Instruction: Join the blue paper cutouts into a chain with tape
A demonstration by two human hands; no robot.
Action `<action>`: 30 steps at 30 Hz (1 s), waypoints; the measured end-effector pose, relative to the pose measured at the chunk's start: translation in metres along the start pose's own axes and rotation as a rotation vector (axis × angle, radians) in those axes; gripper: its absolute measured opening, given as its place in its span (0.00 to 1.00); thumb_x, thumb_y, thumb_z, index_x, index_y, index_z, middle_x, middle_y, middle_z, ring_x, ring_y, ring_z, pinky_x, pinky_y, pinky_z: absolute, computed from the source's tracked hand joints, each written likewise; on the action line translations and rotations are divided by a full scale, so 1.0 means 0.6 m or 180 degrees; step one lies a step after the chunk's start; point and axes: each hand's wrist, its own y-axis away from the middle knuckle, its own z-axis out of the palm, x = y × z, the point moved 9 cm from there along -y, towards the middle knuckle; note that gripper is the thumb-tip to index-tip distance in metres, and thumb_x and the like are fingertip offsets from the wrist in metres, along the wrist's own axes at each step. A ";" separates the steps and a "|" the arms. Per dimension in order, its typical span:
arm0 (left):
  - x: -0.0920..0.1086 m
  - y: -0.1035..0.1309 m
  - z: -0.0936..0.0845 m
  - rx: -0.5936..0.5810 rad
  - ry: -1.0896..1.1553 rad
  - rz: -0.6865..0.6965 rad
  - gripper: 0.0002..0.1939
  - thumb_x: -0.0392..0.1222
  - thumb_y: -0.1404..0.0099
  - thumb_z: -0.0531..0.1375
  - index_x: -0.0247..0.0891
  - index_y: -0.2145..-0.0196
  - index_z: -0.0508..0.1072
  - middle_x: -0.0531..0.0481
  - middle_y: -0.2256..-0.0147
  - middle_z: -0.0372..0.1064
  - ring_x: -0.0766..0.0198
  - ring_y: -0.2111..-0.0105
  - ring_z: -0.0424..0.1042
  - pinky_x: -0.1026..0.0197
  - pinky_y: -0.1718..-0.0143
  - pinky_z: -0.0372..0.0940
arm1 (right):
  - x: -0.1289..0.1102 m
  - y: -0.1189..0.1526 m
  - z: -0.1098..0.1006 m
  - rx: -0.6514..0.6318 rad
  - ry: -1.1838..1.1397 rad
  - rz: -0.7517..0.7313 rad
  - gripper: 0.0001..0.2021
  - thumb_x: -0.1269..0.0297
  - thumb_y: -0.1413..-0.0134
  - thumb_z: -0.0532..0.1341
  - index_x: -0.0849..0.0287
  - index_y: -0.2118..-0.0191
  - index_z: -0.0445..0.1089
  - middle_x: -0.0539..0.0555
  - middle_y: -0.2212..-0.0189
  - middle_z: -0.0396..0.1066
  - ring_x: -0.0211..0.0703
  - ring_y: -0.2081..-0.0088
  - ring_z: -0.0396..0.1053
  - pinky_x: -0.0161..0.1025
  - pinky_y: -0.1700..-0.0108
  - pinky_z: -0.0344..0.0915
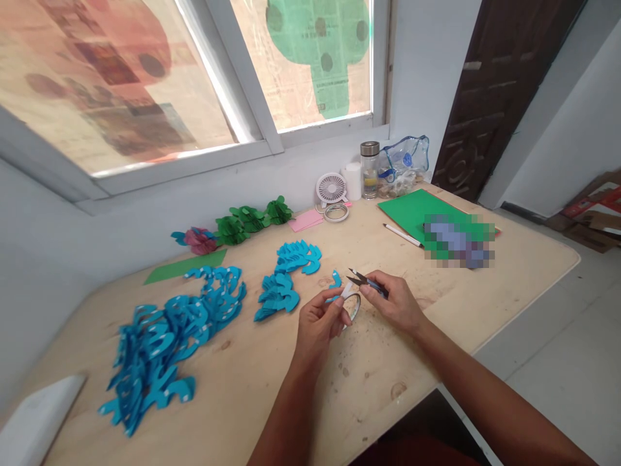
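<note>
My left hand (323,317) pinches a roll of white tape (356,310), with a short white end sticking up from its fingertips. Closed around a pair of dark thread snips (373,285) is my right hand (395,301); the blades point left, just above the tape end. Behind my left fingertips lies a small curved blue paper piece (336,279), partly hidden by the hand. Further left sit two stacks of folded blue paper pieces (279,294) and a large heap of blue paper cutouts (174,330) with white spots.
Along the wall stand green paper flowers (247,220), a pink paper flower (201,241), pink paper (308,221), a small fan (331,188), another tape roll (336,212) and a glass bottle (369,171). Green sheets (412,210) and a white pen (402,235) lie at right.
</note>
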 end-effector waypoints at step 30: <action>-0.009 -0.001 0.006 -0.0164 -0.0106 -0.0150 0.20 0.50 0.50 0.64 0.34 0.63 0.72 0.55 0.87 0.63 0.71 0.87 0.60 0.69 0.85 0.45 | -0.008 0.000 0.016 -0.0357 -0.0215 -0.0067 0.15 0.53 0.45 0.53 0.60 0.70 0.66 0.46 0.80 0.58 0.33 0.77 0.54 0.31 0.75 0.50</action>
